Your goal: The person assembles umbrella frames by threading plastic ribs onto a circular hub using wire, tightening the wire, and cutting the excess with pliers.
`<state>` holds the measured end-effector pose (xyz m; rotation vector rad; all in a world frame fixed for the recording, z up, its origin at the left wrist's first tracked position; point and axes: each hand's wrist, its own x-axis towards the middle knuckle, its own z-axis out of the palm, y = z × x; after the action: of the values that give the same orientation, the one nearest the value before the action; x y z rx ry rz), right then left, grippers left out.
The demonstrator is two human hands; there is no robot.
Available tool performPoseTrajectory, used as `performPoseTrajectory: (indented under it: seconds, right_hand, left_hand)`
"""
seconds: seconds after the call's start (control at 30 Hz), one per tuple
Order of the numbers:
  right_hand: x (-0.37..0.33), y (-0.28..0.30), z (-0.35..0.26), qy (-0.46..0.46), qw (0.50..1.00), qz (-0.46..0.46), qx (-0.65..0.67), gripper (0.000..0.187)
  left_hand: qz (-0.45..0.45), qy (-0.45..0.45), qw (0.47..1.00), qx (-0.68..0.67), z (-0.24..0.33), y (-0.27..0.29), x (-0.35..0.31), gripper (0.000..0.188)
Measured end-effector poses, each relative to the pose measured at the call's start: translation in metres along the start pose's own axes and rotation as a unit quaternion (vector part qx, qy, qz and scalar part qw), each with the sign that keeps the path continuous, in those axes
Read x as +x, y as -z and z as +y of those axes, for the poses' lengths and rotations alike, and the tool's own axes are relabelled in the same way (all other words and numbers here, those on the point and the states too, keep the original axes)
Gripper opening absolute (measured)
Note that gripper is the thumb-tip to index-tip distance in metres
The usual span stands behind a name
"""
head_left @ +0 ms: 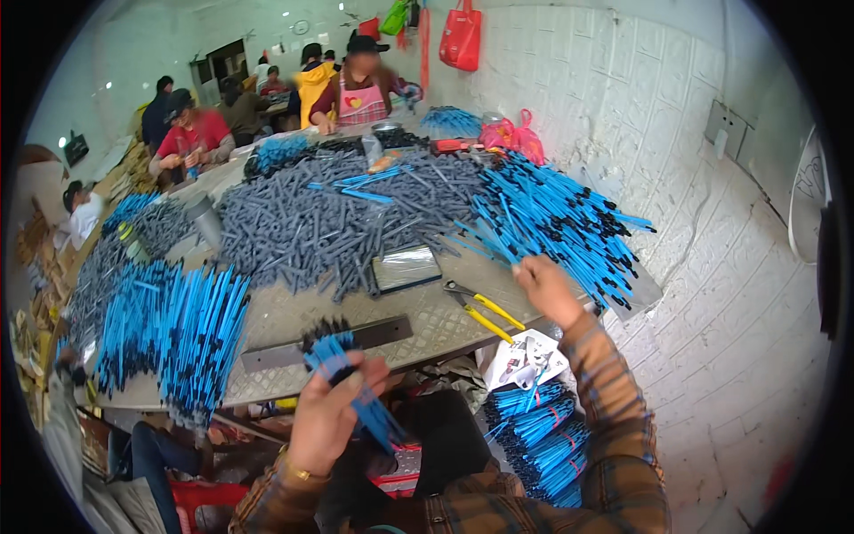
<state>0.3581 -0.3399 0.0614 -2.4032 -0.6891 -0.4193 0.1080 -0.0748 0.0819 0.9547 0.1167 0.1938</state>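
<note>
My left hand [327, 416] is wrapped round a bundle of thin blue rods [377, 424] with black ends, held over the table's front edge above my lap. On the right, my closed right hand [544, 287] pinches at smeared blue rods [491, 238] beside a large heap of blue rods with black tips [556, 218]. How many it grips I cannot make out. Between my hands lie end-cutting pliers [489, 313] with yellow handles, open on the table. A flat metal bar [382, 332] lies behind the left hand's bundle.
Grey tubular pieces [302, 209] cover the table's middle, with a dark-edged, film-topped box [406, 269] before them. Blue rods [205, 325] stack at left, near a grey cup [204, 221]. Tied bundles [543, 436] sit below right. Co-workers [360, 93] work across the table; a white wall [640, 116] bounds the right.
</note>
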Motion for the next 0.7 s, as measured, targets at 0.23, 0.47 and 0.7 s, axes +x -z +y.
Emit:
performPoseTrajectory:
  seconds: [0.23, 0.47, 0.7]
  right_hand:
    - [-0.092, -0.028, -0.127, 0.151, 0.934, -0.126, 0.298, 0.017]
    - [-0.120, -0.055, -0.158, 0.154, 0.871, -0.170, 0.434, 0.020]
    - [-0.129, -0.058, -0.173, 0.161, 0.880, -0.210, 0.395, 0.019]
  left_hand:
    - [0.070, -0.140, 0.986, -0.062, -0.033, -0.015, 0.045, 0.020]
    - [0.062, -0.221, 0.973, 0.001, -0.027, -0.021, 0.021, 0.017]
    - [0.131, -0.234, 0.963, 0.032, -0.024, -0.014, 0.010, 0.013]
